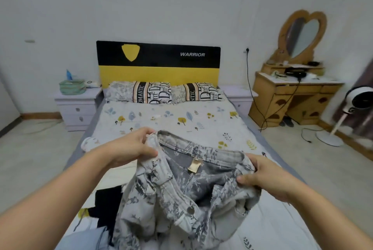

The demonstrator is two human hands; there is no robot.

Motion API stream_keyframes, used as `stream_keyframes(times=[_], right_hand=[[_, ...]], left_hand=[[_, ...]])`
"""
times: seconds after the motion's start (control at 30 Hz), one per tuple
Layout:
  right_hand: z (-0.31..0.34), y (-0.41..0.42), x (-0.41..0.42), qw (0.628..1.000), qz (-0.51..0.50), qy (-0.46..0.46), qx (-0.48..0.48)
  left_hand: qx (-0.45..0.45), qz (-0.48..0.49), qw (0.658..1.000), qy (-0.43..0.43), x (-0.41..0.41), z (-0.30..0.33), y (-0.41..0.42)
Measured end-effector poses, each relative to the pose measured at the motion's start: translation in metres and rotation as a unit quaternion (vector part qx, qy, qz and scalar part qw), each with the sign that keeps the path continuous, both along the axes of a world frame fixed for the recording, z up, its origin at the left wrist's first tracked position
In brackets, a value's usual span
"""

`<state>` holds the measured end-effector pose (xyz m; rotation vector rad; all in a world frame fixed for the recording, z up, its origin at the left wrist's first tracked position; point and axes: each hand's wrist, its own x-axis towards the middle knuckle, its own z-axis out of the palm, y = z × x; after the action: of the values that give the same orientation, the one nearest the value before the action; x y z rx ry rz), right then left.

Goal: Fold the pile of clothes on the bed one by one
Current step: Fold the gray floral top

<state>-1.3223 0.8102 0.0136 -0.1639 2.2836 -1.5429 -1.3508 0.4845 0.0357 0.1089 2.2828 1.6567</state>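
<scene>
Grey-and-white floral-print trousers [181, 193] hang above the bed [181, 116], held up by the waistband with the inside label facing me. My left hand [131, 147] pinches the waistband's left end. My right hand [268, 177] grips its right end. Below them, at the near left of the bed, lies the pile: a black garment [107, 199], a light blue garment [84, 239] and white pieces. The trousers hide part of the pile.
Two patterned pillows [149, 92] lie against the black-and-yellow headboard [159, 64]. Lilac nightstands [76, 106] flank the bed. A wooden dressing table [292, 96] with a heart-shaped mirror stands at right, with a white fan [357, 100] and cables on the floor.
</scene>
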Motion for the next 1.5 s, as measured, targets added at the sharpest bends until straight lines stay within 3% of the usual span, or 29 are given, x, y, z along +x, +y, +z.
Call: stream_keyframes(times=[0.1, 0.33, 0.5, 0.6, 0.67, 0.83, 1.1, 1.27, 1.37, 1.5], right_hand=[[0.005, 0.018, 0.010, 0.993, -0.084, 0.076, 0.001], [0.043, 0.067, 0.028, 0.949, -0.248, 0.190, 0.037], [0.072, 0.122, 0.033, 0.907, -0.344, 0.240, -0.029], [0.073, 0.168, 0.025, 0.886, -0.391, 0.241, -0.060], [0.059, 0.200, 0.014, 0.882, -0.410, 0.221, -0.068], [-0.020, 0.266, -0.017, 0.892, -0.426, 0.153, -0.005], [-0.140, 0.347, -0.059, 0.882, -0.459, 0.091, 0.062], [-0.179, 0.395, -0.090, 0.874, -0.469, 0.072, 0.102], [-0.196, 0.426, -0.115, 0.866, -0.478, 0.092, 0.115], [-0.236, 0.458, -0.149, 0.850, -0.518, 0.080, 0.057]], left_hand=[[-0.093, 0.011, 0.989, 0.111, -0.007, 0.001, 0.022], [0.025, 0.039, 0.984, 0.171, -0.028, 0.013, 0.073], [0.122, 0.020, 0.981, 0.148, -0.052, 0.030, 0.119], [0.135, 0.041, 0.979, 0.148, -0.073, 0.035, 0.161], [0.098, 0.062, 0.980, 0.162, -0.092, 0.025, 0.193], [-0.099, 0.090, 0.971, 0.197, -0.148, -0.052, 0.278], [-0.246, 0.053, 0.956, 0.154, -0.202, -0.167, 0.400], [-0.247, 0.048, 0.952, 0.171, -0.238, -0.203, 0.470], [-0.231, 0.042, 0.945, 0.228, -0.267, -0.208, 0.510], [-0.187, 0.051, 0.949, 0.249, -0.302, -0.237, 0.546]])
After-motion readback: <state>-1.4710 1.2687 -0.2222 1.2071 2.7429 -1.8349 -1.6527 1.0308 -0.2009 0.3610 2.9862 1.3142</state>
